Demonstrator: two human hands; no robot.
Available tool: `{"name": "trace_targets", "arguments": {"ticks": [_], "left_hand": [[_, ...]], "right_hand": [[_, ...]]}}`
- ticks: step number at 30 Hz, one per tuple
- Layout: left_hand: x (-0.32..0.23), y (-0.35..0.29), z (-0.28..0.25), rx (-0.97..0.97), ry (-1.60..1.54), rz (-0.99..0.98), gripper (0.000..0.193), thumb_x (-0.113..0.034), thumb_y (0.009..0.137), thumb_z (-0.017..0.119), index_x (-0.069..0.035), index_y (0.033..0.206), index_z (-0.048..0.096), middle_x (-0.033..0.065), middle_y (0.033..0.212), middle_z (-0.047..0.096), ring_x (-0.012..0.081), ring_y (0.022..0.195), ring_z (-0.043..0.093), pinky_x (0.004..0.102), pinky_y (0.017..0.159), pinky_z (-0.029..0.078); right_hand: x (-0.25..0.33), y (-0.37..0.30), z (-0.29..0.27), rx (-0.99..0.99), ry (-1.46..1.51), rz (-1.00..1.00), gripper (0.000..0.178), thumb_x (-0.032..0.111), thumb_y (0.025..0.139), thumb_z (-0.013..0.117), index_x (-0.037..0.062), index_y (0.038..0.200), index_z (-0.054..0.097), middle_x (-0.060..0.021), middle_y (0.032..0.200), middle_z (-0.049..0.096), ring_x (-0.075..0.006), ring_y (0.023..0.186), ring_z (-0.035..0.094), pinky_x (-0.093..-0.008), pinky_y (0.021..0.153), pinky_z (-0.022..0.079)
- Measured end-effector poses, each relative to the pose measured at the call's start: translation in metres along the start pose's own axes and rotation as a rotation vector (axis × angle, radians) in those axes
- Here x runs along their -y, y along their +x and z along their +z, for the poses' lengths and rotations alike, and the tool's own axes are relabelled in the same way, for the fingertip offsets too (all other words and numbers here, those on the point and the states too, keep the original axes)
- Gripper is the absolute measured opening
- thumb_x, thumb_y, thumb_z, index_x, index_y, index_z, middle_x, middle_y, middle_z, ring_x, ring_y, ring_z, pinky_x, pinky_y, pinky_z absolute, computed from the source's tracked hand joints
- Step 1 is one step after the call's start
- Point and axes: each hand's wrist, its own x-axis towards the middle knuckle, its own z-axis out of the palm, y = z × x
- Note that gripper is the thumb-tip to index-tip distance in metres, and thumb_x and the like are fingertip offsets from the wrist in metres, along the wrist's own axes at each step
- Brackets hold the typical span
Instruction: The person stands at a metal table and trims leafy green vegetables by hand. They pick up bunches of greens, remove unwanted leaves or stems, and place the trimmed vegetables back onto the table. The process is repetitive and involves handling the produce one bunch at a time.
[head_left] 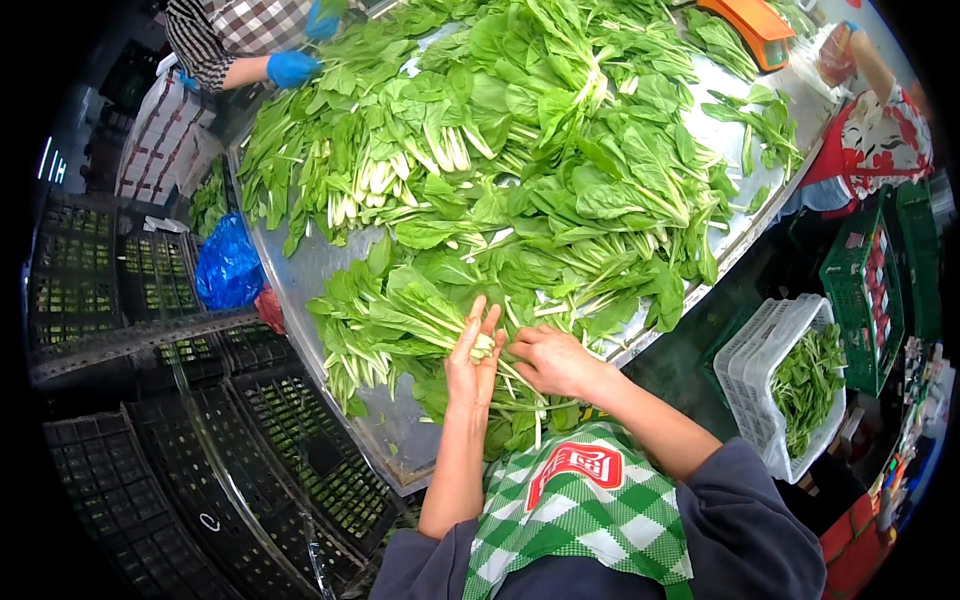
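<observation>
A bunch of leafy greens with pale stems (425, 312) lies in my left hand (472, 362), its cut ends toward my right and its leaves toward the left. The thumb and fingers of that hand reach up around the stems. Close beside it, my right hand (555, 360) is closed, with curled fingers at some green stems; what they pinch is hidden. Loose greens (520, 425) lie under both hands, near my green checked apron (600, 500). A large heap of the same greens (600, 190) covers most of the metal table (400, 425).
Black crates (220, 470) stand at the left, with a blue plastic bag (230, 262) by the table edge. White crates holding greens (805, 390) and a green crate (865, 300) are at the right. An orange scale (755, 30) and two other people's arms (290, 70) are at the far side.
</observation>
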Motion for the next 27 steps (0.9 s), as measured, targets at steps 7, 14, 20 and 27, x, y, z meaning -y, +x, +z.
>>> {"name": "trace_targets", "arguments": {"ticks": [7,14,20,27], "left_hand": [[0.006,0.004,-0.001,-0.117,-0.108,0.045,0.021,-0.014,0.089,0.056,-0.005,0.106,0.048,0.0138,0.134,0.047,0.0206,0.113,0.052,0.0289,0.076,0.051],[0.01,0.004,-0.006,-0.22,-0.18,0.098,0.038,-0.014,0.089,0.057,0.0,0.121,0.046,0.0116,0.128,0.051,0.0203,0.112,0.053,0.0307,0.083,0.05],[-0.001,-0.002,0.021,-0.107,-0.043,0.169,0.048,-0.012,0.09,0.053,0.006,0.132,0.036,0.0171,0.135,0.044,0.025,0.12,0.047,0.0346,0.099,0.043],[0.003,0.03,0.021,-0.203,0.004,0.087,0.057,0.0,0.084,0.059,0.0,0.134,0.033,0.0198,0.135,0.041,0.0258,0.115,0.051,0.0379,0.093,0.048]], "right_hand": [[-0.034,0.059,0.011,-0.31,-0.011,0.174,0.049,0.023,0.078,0.064,-0.0042,0.115,0.047,-0.0234,0.097,0.058,-0.0396,0.084,0.061,-0.0459,0.074,0.05],[-0.006,0.05,-0.018,0.129,-0.078,0.06,0.025,0.015,0.073,0.06,0.0016,0.094,0.063,-0.0171,0.099,0.059,-0.0341,0.09,0.061,-0.0452,0.076,0.049],[-0.012,0.058,-0.009,0.18,-0.118,0.056,0.029,0.019,0.077,0.059,0.0005,0.099,0.059,-0.0169,0.103,0.055,-0.0345,0.089,0.059,-0.0439,0.077,0.049],[-0.023,0.011,0.001,-0.55,0.205,0.133,0.027,0.023,0.084,0.061,-0.0016,0.097,0.058,-0.0159,0.102,0.061,-0.0254,0.076,0.064,-0.035,0.066,0.052]]}}
